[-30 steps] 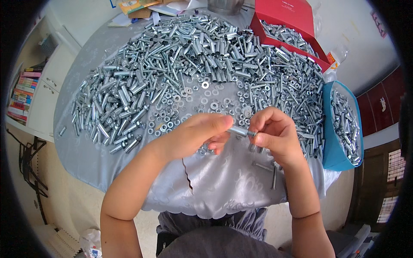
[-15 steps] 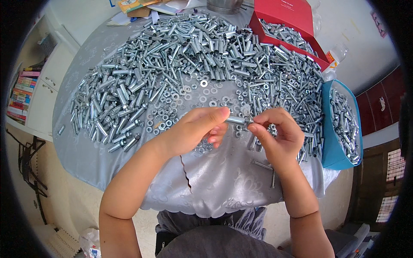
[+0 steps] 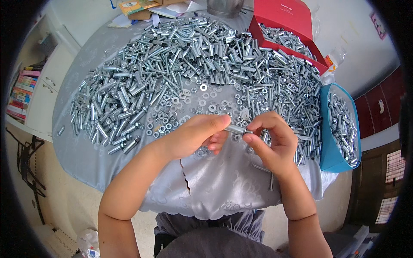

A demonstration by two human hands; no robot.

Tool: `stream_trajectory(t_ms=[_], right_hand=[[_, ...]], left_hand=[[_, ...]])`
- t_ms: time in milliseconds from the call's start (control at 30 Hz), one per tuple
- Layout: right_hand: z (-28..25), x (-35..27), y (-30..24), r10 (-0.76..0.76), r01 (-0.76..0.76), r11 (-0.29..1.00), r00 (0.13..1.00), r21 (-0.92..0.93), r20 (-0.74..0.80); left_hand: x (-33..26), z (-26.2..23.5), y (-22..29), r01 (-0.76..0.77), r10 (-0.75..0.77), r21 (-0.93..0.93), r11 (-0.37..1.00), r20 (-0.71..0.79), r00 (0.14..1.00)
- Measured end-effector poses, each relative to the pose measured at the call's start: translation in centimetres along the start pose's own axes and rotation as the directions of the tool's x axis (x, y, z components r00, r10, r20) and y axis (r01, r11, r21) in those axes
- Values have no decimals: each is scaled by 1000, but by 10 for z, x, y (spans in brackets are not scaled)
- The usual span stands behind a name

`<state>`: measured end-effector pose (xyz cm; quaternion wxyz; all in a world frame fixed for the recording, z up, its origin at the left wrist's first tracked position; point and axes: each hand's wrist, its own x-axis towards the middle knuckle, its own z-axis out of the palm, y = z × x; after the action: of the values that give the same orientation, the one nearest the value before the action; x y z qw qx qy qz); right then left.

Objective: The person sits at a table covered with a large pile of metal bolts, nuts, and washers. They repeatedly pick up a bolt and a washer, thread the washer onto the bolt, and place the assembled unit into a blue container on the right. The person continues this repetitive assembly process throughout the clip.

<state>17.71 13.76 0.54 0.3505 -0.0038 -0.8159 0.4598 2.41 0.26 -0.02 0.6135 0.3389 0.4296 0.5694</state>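
Over the near middle of the table, my left hand is closed on a shiny metal sleeve anchor, which points to the right. My right hand pinches its right end between thumb and forefinger, where a small ring-like part, a nut or washer, shows at the tip. The left end is hidden inside my left hand. Just beyond my hands lie scattered flat washers and hex nuts. Loose bolts rest on the cloth below my right hand.
Metal sleeves are heaped at the back, thicker anchors at left, thin bolts at right. A red box and a blue bin hold more hardware. The grey tablecloth has a tear near the front.
My right hand has shifted slightly left and closer along the anchor, its fingertips now around the end. The small part there now sits against the sleeve. My left hand keeps its grip.
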Motion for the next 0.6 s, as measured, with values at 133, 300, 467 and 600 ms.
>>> stream_trajectory(t_ms=[133, 300, 467, 600], right_hand=[[-2, 1, -2, -17, 17, 999, 999, 28, 33], [-10, 10, -20, 34, -21, 997, 985, -76, 167], [-22, 11, -15, 134, -32, 948, 943, -317, 305], [-19, 6, 2, 95, 147, 829, 914, -540, 394]], left_hand=[[1, 2, 2, 11, -9, -83, 997, 18, 1000], [0, 3, 5, 23, -29, -200, 980, -29, 999], [4, -11, 2, -38, 54, -309, 950, 44, 998], [7, -10, 2, -38, 47, -297, 954, 22, 999]])
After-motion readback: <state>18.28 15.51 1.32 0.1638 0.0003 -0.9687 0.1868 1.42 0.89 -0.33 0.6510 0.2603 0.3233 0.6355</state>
